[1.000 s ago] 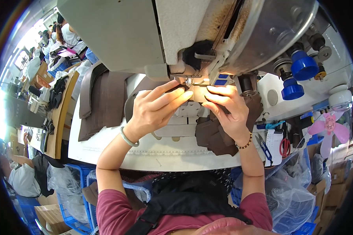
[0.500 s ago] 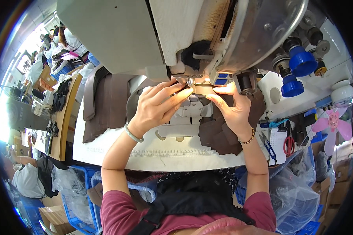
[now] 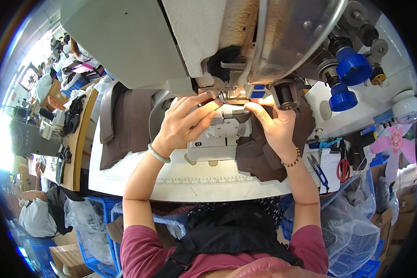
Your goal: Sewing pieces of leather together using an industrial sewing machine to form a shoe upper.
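At the sewing machine (image 3: 125,46), dark piece (image 3: 241,112) between left hand (image 3: 183,119) and right hand (image 3: 279,126), both pinching it

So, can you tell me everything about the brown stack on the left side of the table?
The brown stack is many flat, dark brown pieces that look like leather. Their lower edges fan out in little steps. On its left side a thicker bundle curves over at the top. It lies on the white table, partly hidden behind the big grey machine. Nobody is holding it.
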